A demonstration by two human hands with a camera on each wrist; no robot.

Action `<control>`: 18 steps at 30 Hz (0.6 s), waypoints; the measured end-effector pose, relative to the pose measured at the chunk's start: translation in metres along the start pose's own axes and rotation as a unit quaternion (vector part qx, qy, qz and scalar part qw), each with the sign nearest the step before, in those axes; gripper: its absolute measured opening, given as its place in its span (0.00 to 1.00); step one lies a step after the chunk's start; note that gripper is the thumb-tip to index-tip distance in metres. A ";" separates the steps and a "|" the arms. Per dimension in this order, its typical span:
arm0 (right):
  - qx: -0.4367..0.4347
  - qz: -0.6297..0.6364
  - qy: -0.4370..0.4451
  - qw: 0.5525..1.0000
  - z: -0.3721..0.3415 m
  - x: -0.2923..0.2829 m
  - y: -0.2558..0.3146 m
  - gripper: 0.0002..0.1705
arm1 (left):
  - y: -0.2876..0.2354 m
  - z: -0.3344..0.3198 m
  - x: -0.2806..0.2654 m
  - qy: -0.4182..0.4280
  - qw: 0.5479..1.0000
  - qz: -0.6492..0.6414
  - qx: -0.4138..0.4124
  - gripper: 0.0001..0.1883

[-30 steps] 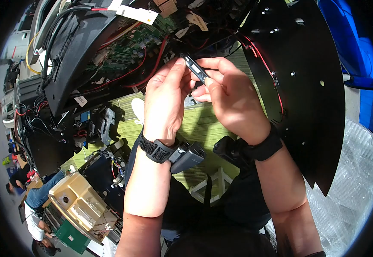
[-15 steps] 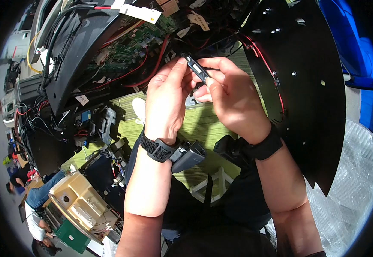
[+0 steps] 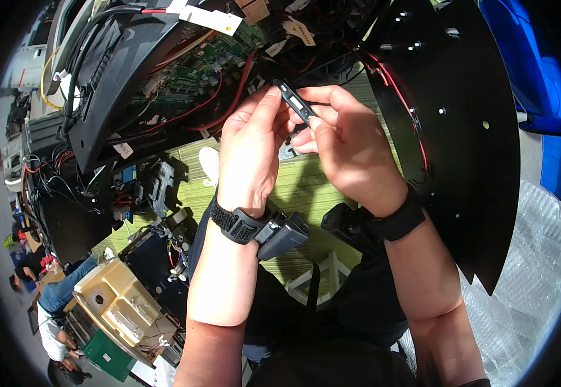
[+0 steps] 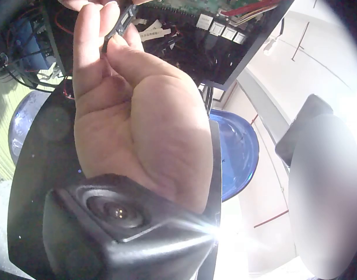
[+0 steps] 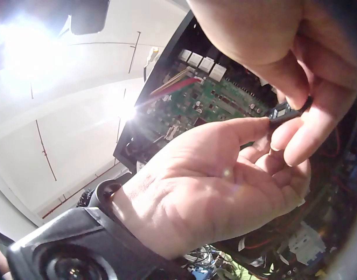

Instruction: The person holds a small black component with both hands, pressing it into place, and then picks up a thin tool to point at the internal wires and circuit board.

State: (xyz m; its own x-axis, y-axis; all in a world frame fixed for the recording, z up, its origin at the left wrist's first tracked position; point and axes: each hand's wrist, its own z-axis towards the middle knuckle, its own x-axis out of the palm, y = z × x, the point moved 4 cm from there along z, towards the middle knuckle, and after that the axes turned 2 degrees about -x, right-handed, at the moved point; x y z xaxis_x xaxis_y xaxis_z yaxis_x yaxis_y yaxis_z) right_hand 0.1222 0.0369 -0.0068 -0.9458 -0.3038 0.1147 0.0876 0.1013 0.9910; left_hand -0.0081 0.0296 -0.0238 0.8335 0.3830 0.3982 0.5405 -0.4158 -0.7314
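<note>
A small black bar-shaped part [image 3: 299, 106] with a pale rectangle on its face slants between both hands in the head view. My left hand [image 3: 249, 145] pinches its upper end with thumb and fingers. At its lower end, my right hand [image 3: 361, 145] grips it, thumb on top. The left wrist view shows the part [image 4: 125, 20] at the top, held by the right hand [image 4: 137, 116]. In the right wrist view the left hand [image 5: 219, 186] holds one end of the part [image 5: 279, 112], partly hidden by fingers of the right hand [image 5: 266, 35].
An open black housing [image 3: 125, 64] with a green circuit board [image 3: 193, 71] and labelled wires lies ahead to the left. A black panel [image 3: 461, 142] with red wire stands at right, before bubble wrap [image 3: 519, 284] and a blue object [image 3: 525, 58]. People are at far left.
The view has shifted very slightly since the first frame. Both hands keep the same hold on the part, with no clear movement.
</note>
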 end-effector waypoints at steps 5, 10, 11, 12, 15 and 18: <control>0.027 -0.011 0.041 0.999 -0.001 -0.002 0.002 0.19 | -0.001 0.000 -0.001 0.010 1.000 0.007 0.009 0.09; 0.053 -0.002 0.029 0.998 0.002 0.000 0.004 0.17 | -0.002 0.001 -0.002 0.004 1.000 0.015 0.011 0.10; 0.054 -0.004 0.024 0.998 0.002 -0.001 0.004 0.16 | -0.002 0.001 -0.002 0.013 1.000 0.021 0.013 0.10; 0.054 -0.004 0.024 0.998 0.002 0.000 0.003 0.16 | -0.002 0.001 -0.002 0.013 1.000 0.021 0.013 0.10; 0.043 -0.009 0.016 0.999 0.004 0.000 0.002 0.15 | -0.001 0.002 -0.002 0.007 1.000 0.019 0.013 0.10; 0.049 -0.032 0.010 0.998 0.004 0.000 0.003 0.15 | 0.000 0.002 -0.002 0.003 1.000 0.020 0.009 0.10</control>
State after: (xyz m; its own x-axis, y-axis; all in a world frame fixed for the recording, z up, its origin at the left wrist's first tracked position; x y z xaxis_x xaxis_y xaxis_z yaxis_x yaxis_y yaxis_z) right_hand 0.1209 0.0413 -0.0040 -0.9417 -0.3321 0.0542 -0.0041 0.1723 0.9850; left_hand -0.0103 0.0305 -0.0263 0.8549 0.3610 0.3725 0.5052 -0.4158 -0.7563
